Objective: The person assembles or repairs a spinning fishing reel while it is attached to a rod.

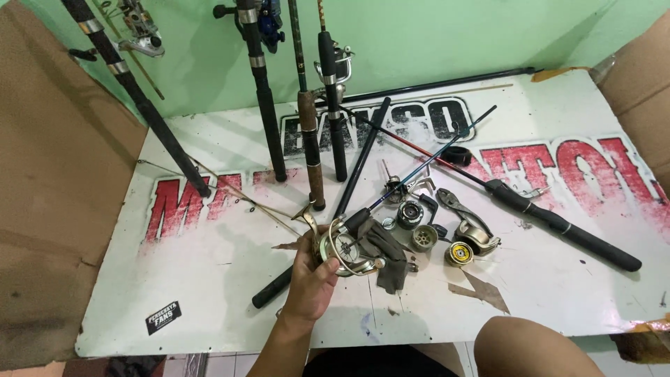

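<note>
Grease-slick parts beside the rag [392,260] could scatter if your left hand [310,279], fingers clamped on the reel body [343,250], slips.

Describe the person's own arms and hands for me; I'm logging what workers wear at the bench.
Only one hand with its forearm shows, and which side it is cannot be told. Both are bare: no sleeve reaches the forearm, and there is no glove, watch or wristband in sight. No ring can be made out. The other hand is out of view.
</note>
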